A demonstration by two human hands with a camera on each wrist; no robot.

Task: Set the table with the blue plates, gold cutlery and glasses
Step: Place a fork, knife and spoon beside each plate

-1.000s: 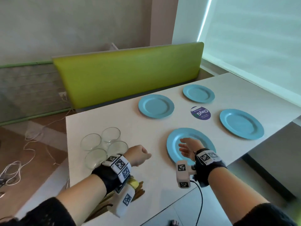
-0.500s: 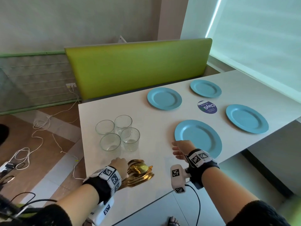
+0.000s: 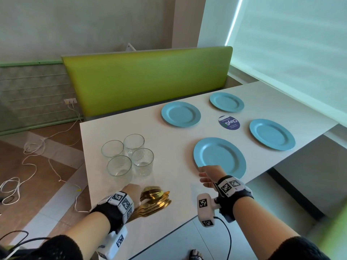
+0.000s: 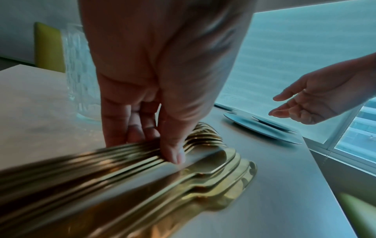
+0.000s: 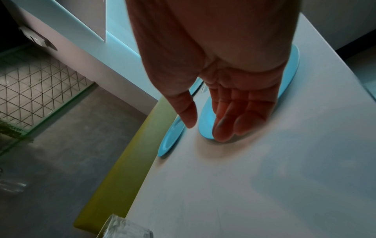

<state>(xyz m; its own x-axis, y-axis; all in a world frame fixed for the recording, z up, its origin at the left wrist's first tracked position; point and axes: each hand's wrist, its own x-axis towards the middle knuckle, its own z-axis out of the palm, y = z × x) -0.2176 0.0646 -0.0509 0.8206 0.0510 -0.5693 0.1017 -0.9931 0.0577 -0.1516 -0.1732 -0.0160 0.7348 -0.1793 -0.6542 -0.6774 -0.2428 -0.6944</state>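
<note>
Several blue plates lie on the white table [image 3: 169, 143]; the nearest plate [image 3: 219, 158] is in front of my right hand [image 3: 206, 175]. That hand hovers open, palm to the left, just above the table at the plate's near rim [image 5: 205, 128]. A pile of gold cutlery [image 3: 155, 199] lies at the table's near edge. My left hand [image 3: 131, 194] reaches down onto it, and in the left wrist view its thumb [image 4: 175, 154] and fingers pinch the bundled handles of the cutlery [image 4: 193, 177]. Several clear glasses [image 3: 129, 156] stand clustered just beyond the cutlery.
A round purple sticker [image 3: 229, 122] sits between the plates. A green bench back [image 3: 146, 79] runs along the table's far side. White cables [image 3: 37, 156] trail on the floor to the left. A window blind [image 3: 291, 53] fills the right.
My left hand dropped back from mid-table to the cutlery pile and took hold of it. My right hand drew back off the nearest plate to its near rim. The view shifted left.
</note>
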